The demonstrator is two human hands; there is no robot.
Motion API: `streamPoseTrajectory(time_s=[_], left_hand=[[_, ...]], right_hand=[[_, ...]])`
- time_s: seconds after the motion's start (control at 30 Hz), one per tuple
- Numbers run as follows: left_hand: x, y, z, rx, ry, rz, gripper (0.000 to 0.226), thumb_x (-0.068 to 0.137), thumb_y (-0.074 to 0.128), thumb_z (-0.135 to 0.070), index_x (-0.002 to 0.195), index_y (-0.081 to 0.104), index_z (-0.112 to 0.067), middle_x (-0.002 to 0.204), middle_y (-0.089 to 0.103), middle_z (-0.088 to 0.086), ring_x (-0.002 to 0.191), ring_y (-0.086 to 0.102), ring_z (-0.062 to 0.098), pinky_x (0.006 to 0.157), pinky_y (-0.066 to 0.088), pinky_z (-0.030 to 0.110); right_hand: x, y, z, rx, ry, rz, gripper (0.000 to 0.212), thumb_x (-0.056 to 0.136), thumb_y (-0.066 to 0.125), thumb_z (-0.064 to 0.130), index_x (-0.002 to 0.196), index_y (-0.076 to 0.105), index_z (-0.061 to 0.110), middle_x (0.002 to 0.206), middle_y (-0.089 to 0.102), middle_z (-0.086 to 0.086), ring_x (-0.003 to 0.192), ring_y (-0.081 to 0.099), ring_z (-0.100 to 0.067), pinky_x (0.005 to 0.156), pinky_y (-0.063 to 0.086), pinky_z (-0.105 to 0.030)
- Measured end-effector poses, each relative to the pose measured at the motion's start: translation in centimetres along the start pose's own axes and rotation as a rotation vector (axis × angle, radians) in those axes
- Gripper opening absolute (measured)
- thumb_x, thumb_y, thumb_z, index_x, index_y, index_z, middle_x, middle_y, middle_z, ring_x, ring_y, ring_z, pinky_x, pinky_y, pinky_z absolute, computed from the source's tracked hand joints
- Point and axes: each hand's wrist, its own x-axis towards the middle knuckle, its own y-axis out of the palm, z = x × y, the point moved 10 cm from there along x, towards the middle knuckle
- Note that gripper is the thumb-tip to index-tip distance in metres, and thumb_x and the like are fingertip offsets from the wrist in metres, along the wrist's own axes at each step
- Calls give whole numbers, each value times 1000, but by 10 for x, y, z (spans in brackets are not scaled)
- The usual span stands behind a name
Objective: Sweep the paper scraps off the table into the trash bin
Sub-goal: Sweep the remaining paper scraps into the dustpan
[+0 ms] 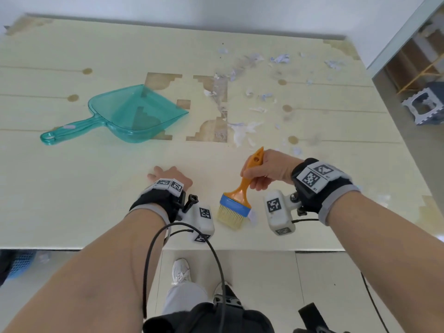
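Observation:
My right hand (pixel 269 170) grips the orange handle of a small brush (pixel 237 203) with a blue band and pale bristles; the bristles point toward me near the table's front edge. One paper scrap (pixel 252 215) lies just right of the bristles. My left hand (pixel 171 176) rests on the pale table (pixel 72 188), mostly hidden behind its wrist strap. Several white and lilac paper scraps (pixel 242 131) are strewn over the middle and far right of the table. A clear teal dustpan (pixel 134 114) lies at the left, handle toward the lower left.
A blue basket (pixel 20 263) shows under the table's front left edge. At the right, beyond the table, a grey step stool (pixel 424 106) stands on the floor. My legs and a white shoe (pixel 181 271) are below the front edge.

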Motion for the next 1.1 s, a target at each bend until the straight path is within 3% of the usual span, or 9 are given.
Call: streamPoseTrajectory(time_s=[0.1,0.2,0.33,0.43,0.53,0.77,0.83,1.0,1.1], left_hand=[[-3,3,-6,60,16,10,31,92,51,-27,120,52,-13,137,39,18,136,25,39,114,19,47],[-4,2,-2,-11,-15,-9,15,88,55,-28,88,46,-17,131,44,16,131,30,35,112,22,42],[-9,1,-6,-36,2,-14,12,89,54,-27,96,51,-18,133,42,17,133,30,35,113,22,43],[-11,0,-10,-67,34,-17,10,92,51,-28,89,44,-21,132,44,15,132,33,34,110,25,41],[-10,-11,-6,-96,25,-83,30,90,53,-29,117,58,-16,128,53,13,120,46,30,100,35,34],[-4,-26,22,-241,-12,-107,22,88,58,-26,75,54,-9,87,55,8,79,50,26,70,36,28],[-4,-30,31,-279,-24,-106,31,89,57,-28,65,46,-10,85,53,9,77,48,26,68,34,28],[-2,-43,48,-320,-15,-110,20,91,51,-25,85,49,-7,90,51,10,82,46,24,73,33,28],[1,-39,56,-410,23,-87,30,92,53,-26,66,49,-14,86,52,7,83,46,22,63,36,25]], right_hand=[[-5,-16,-17,-128,54,-68,24,90,62,12,102,66,-8,69,66,-12,49,61,-12,52,52,-19],[-12,-56,-15,-147,10,-265,25,89,60,10,101,65,-11,70,65,-14,57,60,-18,56,52,-23],[-24,-93,5,-38,-142,-460,23,89,59,7,103,64,-11,66,62,-11,56,59,-18,56,50,-23],[-20,-74,5,18,-110,-287,19,88,62,11,95,66,-7,62,65,-9,47,60,-12,48,50,-18],[-12,-26,-6,-21,-23,-46,12,88,63,12,88,67,0,61,67,-7,47,61,-12,49,51,-19],[-18,-82,-12,12,-64,-475,21,88,59,12,68,59,7,46,61,-1,35,53,-7,41,45,-17],[-14,-66,0,147,-115,-415,18,89,58,10,71,59,6,51,62,-6,37,54,-10,42,45,-20],[8,35,31,299,-163,-113,13,92,58,10,79,62,8,65,66,-12,47,62,-14,48,52,-21],[14,70,33,253,-144,-44,10,92,58,11,83,62,9,68,66,-13,50,64,-14,51,53,-21]])
